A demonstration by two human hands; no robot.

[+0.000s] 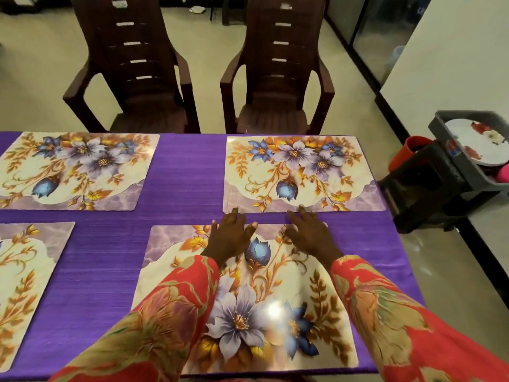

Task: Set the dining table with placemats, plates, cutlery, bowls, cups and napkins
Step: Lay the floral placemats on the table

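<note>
Several floral placemats lie on the purple tablecloth (187,172). My left hand (231,235) and my right hand (309,232) lie flat with straight fingers over the far edge of the near right placemat (248,312). Their fingertips reach the near edge of the far right placemat (300,172). A far left placemat (74,169) and a near left placemat (24,279) lie beside them. A white plate with red flowers (482,144) sits in a dark crate (446,139) to the right of the table.
Two dark brown plastic chairs (132,78) (278,78) stand at the table's far side. The crate rests on a dark stool (424,188) by the right table edge, with a red cup (407,153) behind it and something pink (504,173) inside.
</note>
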